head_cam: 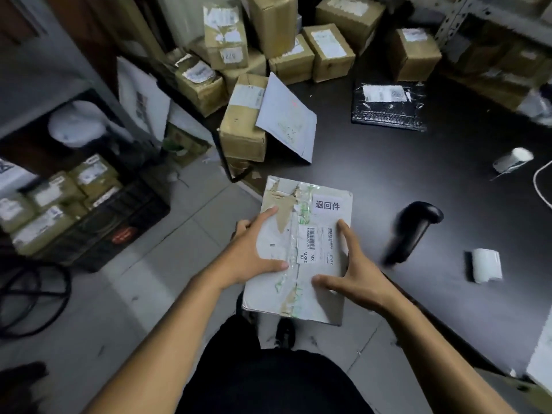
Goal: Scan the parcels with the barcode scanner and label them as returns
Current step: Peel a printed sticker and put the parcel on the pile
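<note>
Nearest the camera, the person's dark-clothed lap fills the bottom of the view, and both bare forearms reach forward from it. The left hand point(254, 249) grips the left side of a flat white parcel point(298, 252), thumb on top and fingers curled under the edge. The right hand point(355, 273) lies against the parcel's right side with fingers spread and mostly straight, pressing rather than clenching. The parcel hangs over the near edge of the dark table point(418, 174), partly above the tiled floor.

This parcel already carries a white returns label point(327, 205) at its top right, beside its barcode sticker point(312, 239), so it looks finished and ready to set aside.

Just to the right, the black barcode scanner point(413, 231) lies on the table, free of either hand and blurred. Near it sits a white label roll point(487, 268), and farther off a second roll point(512, 159).

Beyond, much work seems left: a white mailer point(286, 118) leans on a cardboard box point(243, 127), a black bubble mailer point(388, 106) lies flat, and a heap of brown boxes point(298, 40) crowds the far table. At left, a black crate point(98, 231) on the floor holds more parcels; whether those are done I cannot tell.
</note>
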Demonstrator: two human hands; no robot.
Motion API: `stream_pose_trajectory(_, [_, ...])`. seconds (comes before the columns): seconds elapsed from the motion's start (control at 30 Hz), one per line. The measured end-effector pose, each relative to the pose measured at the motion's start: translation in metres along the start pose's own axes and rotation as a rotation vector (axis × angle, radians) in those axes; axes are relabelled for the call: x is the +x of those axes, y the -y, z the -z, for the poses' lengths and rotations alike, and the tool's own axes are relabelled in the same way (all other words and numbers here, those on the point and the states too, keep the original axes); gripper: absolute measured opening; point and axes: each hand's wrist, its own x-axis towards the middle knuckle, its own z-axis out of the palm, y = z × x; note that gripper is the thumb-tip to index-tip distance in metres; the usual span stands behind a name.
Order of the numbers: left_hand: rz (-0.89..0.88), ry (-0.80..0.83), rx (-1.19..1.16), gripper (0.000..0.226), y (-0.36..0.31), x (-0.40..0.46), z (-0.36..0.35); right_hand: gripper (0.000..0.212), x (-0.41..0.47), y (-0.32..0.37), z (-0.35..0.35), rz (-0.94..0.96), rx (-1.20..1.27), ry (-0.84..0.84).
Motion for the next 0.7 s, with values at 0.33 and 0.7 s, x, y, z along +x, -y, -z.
stream_pose_trajectory(0.33, [0.098, -0.316, -0.166, 0.105, 0.088, -0.099, 0.074, 0.122, 0.040, 0.088, -0.098, 0.216, -0.194, 0.222])
stream_pose_trajectory(0.7, [0.185, -0.568, -0.302, 0.103, 0.203, -0.218, 0.176, 0.123, 0.065, 0.192, -0.266, 0.360, -0.240, 0.469])
